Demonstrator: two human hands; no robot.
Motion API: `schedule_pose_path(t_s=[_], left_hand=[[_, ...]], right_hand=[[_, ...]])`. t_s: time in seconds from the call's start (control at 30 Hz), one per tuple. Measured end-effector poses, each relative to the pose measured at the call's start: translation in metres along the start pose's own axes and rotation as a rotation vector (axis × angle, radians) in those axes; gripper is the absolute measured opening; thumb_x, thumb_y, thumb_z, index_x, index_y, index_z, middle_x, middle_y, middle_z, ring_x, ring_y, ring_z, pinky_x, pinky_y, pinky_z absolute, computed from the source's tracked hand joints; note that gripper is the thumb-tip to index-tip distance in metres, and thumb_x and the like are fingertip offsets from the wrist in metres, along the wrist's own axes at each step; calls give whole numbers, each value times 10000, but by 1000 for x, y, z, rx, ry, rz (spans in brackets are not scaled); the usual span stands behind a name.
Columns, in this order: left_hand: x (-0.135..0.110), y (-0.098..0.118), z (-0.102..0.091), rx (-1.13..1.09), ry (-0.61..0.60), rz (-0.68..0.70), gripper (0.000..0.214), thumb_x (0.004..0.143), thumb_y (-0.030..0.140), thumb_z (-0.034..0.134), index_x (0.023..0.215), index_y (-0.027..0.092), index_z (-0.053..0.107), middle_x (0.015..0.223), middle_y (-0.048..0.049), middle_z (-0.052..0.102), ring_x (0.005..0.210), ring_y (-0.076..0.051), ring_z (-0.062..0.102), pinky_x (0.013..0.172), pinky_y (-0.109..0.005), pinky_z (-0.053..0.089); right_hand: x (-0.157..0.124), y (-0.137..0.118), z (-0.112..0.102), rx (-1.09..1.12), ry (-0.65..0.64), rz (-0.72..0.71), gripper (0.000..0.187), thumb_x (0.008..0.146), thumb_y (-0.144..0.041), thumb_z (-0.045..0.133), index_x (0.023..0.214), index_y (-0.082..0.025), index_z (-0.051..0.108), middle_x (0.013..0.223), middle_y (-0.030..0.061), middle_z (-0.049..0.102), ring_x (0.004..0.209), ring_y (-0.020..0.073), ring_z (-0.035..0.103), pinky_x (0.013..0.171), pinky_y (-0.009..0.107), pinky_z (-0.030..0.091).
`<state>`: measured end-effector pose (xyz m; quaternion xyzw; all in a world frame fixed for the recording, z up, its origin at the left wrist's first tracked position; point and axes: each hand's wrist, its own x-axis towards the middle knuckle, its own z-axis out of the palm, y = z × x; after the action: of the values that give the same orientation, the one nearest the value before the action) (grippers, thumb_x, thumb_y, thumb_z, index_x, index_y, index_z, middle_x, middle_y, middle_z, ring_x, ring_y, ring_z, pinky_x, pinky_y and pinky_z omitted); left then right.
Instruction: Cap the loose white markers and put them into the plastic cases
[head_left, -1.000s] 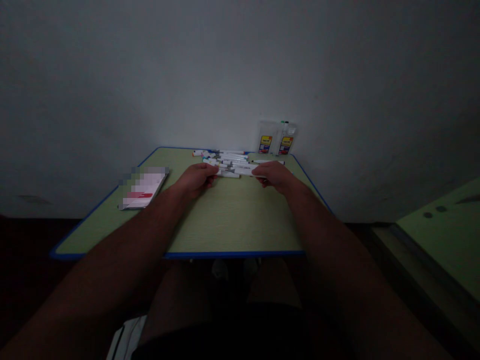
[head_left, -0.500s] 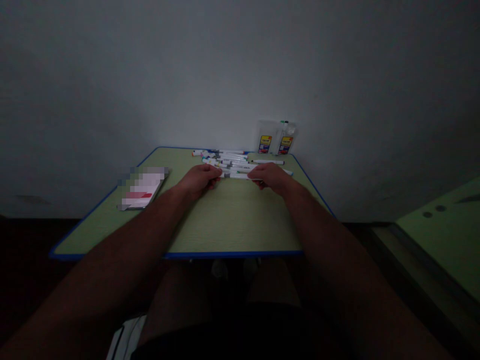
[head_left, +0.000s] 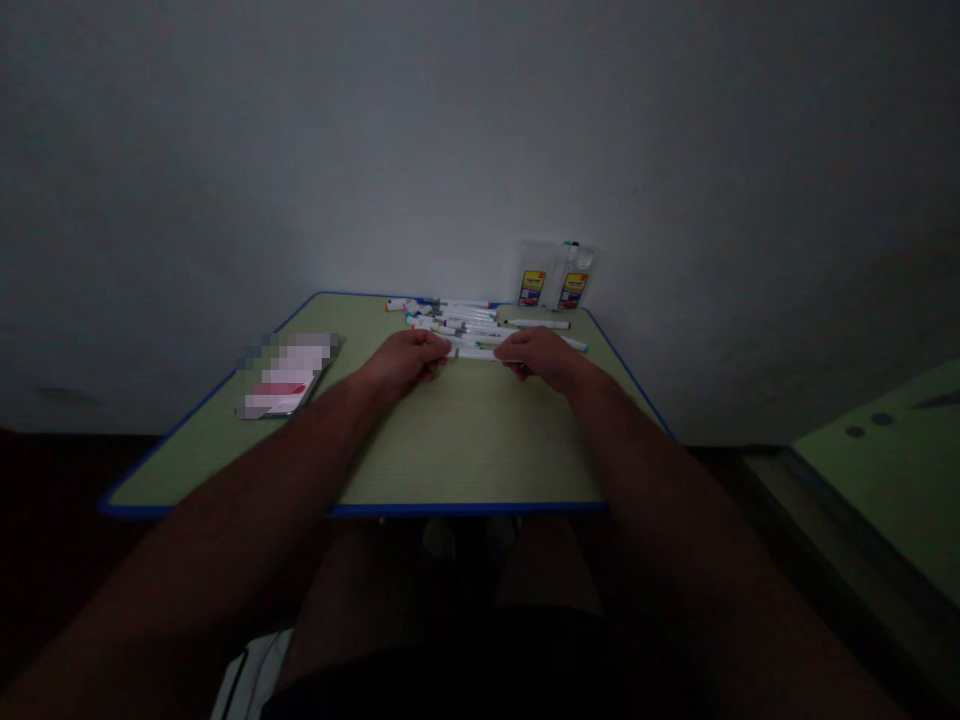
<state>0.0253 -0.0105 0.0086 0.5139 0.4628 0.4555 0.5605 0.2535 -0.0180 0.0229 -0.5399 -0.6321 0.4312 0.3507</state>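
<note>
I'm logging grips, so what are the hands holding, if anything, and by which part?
A white marker, seemingly pinched near both ends: the left hand at its left end, the right hand at its right.

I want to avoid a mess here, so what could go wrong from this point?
The loose pens lie jumbled just beyond the left fingers and right fingers, so a nudge might set some rolling. The held pen is pinched toward its two ends and could slip if either side loosens. The clear cases stand upright at the back of the table; a knock might tip them.
</note>
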Motion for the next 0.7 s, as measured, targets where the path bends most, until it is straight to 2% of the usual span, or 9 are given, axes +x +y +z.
schedule_pose_path(t_s=[0.2, 0.33, 0.57, 0.7], left_hand=[[0, -1, 1, 17, -10, 12, 185, 741, 134, 745, 628, 149, 600, 566, -3, 576, 450, -74, 457, 426, -205, 340], [-1, 1, 2, -9, 4, 13, 182, 727, 121, 755, 629, 150, 604, 577, -7, 583, 459, -74, 458, 432, -208, 344], [2, 4, -1, -94, 20, 13, 77, 739, 111, 733, 695, 115, 669, 615, -33, 621, 469, -70, 475, 440, -201, 362], [3, 7, -3, -122, 41, 3, 52, 753, 61, 681, 753, 110, 697, 660, -65, 669, 485, -80, 510, 459, -206, 395]], right_hand=[[-4, -3, 1, -13, -17, -27, 235, 791, -173, 704, 576, -144, 613, 519, -23, 538, 449, 76, 465, 433, 209, 385], [-4, -1, 1, -4, -8, -24, 185, 802, -163, 706, 628, -142, 647, 525, -26, 550, 455, 75, 469, 430, 205, 389], [3, 5, -1, 112, 83, -41, 117, 783, -179, 758, 751, -151, 649, 672, 14, 674, 458, 66, 485, 415, 201, 408], [7, 7, -3, 227, 150, -33, 142, 734, -117, 777, 774, -148, 644, 644, -2, 643, 516, 82, 544, 465, 199, 476]])
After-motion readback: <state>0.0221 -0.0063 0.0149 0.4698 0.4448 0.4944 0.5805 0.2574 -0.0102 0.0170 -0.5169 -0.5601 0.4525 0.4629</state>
